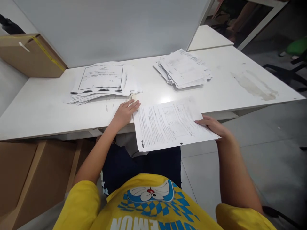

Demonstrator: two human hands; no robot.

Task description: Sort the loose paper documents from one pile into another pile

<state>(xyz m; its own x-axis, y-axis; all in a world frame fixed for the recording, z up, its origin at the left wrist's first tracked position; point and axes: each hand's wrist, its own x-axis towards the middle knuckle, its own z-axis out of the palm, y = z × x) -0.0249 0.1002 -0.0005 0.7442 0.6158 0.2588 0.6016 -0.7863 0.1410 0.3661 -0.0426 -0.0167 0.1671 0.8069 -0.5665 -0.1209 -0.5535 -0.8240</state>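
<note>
My right hand (213,125) grips the right edge of a printed sheet of paper (168,124), thumb on top and the other fingers beneath. The sheet tilts over the table's front edge, its near part above my lap; whether more sheets lie under it I cannot tell. At the sheet's upper left corner, my left hand (126,111) has its fingers closed over a small beige strip (133,96), mostly hidden by them. Just beyond that hand lies a stack of printed papers (102,78), the top one with a black frame. A second, fanned paper stack (183,68) is farther right.
The white table (144,80) has a grey upright panel (112,28) along its back and a peeled patch (257,84) on the right. A cardboard box (31,54) stands at the back left. Large cardboard boxes (48,172) are low at my left. Tiled floor (259,150) shows at right.
</note>
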